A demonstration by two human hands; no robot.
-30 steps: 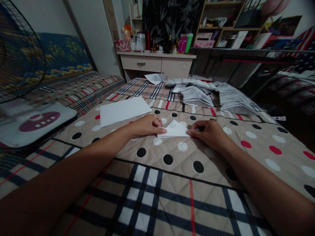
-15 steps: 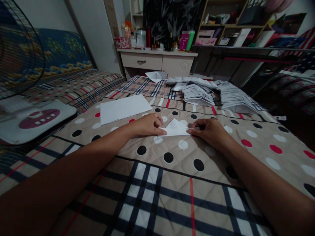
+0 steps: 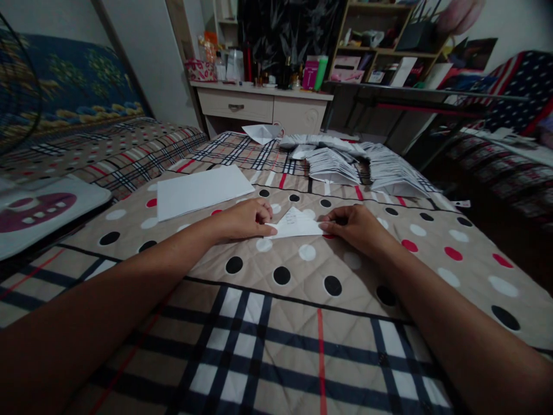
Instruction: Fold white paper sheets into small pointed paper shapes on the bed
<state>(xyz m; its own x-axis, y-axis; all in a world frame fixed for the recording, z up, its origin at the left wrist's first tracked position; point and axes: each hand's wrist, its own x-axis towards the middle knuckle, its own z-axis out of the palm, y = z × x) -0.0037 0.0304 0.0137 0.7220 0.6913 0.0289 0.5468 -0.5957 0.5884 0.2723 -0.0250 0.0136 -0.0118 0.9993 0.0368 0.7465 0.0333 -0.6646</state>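
Observation:
A small folded white paper [image 3: 294, 226] lies on a polka-dot and plaid quilt [image 3: 302, 300]. My left hand [image 3: 242, 219] pinches its left end, fingers curled and pressed on the paper. My right hand [image 3: 352, 226] holds the right end the same way, fingertips on the paper's edge. Both forearms stretch over the quilt toward me.
A stack of flat white sheets [image 3: 201, 189] lies to the left behind my hands. Piles of folded paper pieces [image 3: 367, 164] sit farther back. A white fan base [image 3: 38, 210] is at the left. A drawer cabinet [image 3: 259, 106] and shelves [image 3: 389, 52] stand at the back.
The view has shifted a little to the right. Both hands stay on the folded paper, whose top flap looks slightly more raised and pointed.

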